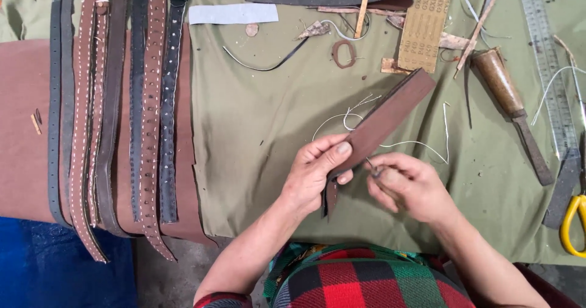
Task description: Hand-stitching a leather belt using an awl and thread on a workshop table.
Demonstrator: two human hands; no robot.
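My left hand grips a long brown leather strip near its lower end, thumb pressed on its face. The strip slants up to the right over the green cloth. Beside it, my right hand pinches a thin needle whose tip touches the strip's edge. A loose white thread curls on the cloth behind the strip.
Several stitched leather belts lie side by side at the left over a brown leather sheet. A wooden-handled tool, metal ruler and yellow-handled scissors lie at the right. Sandpaper and scraps sit at the top.
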